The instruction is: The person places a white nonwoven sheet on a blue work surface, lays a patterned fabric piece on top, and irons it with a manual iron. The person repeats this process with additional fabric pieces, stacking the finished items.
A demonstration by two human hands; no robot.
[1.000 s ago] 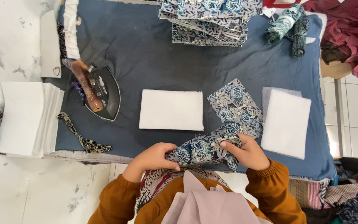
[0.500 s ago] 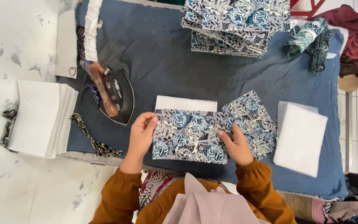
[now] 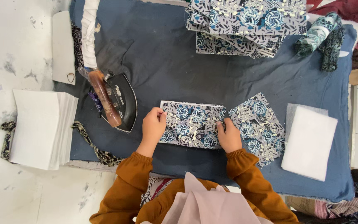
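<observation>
A blue and white patterned fabric piece (image 3: pixel 191 124) lies flat over a white rectangle on the dark blue padded table (image 3: pixel 179 70). My left hand (image 3: pixel 153 125) pinches its left edge. At its right edge, my right hand (image 3: pixel 228 135) presses down with the fingers on the cloth. A second patterned piece (image 3: pixel 257 124) lies tilted just to the right, touching the first. Both sleeves are orange.
A black iron with a brown handle (image 3: pixel 114 101) rests left of my left hand. White sheet stacks sit at the far left (image 3: pixel 40 128) and right (image 3: pixel 309 143). A pile of patterned fabric (image 3: pixel 245 25) is at the back, rolled cloth (image 3: pixel 320 35) beside it.
I lifted the patterned piece from the table's near edge and laid it over the white rectangle. My hands moved apart to its two side edges and flattened it.
</observation>
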